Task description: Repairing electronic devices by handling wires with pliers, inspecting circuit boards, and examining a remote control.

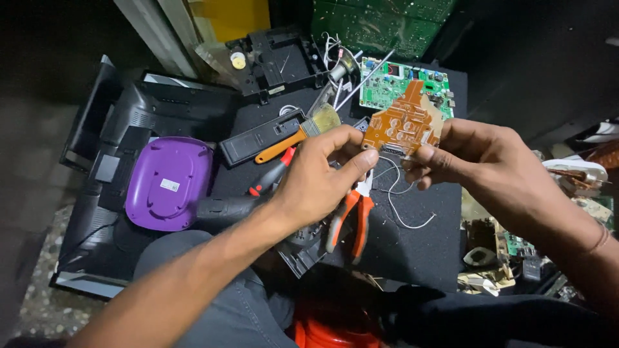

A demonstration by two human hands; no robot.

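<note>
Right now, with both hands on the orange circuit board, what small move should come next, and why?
Probably steady the orange circuit board with the right hand while the left hand works its lower edge. Both hands pinch it in the air above the black mat, a thin white wire hangs below, and the orange-handled pliers lie under the left hand.

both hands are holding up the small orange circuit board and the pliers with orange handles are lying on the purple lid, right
Not quite. In the head view, both hands, left and right, do hold the orange circuit board, but the orange-handled pliers lie on the black mat, below the hands. The purple lid sits apart, with nothing on it.
</note>
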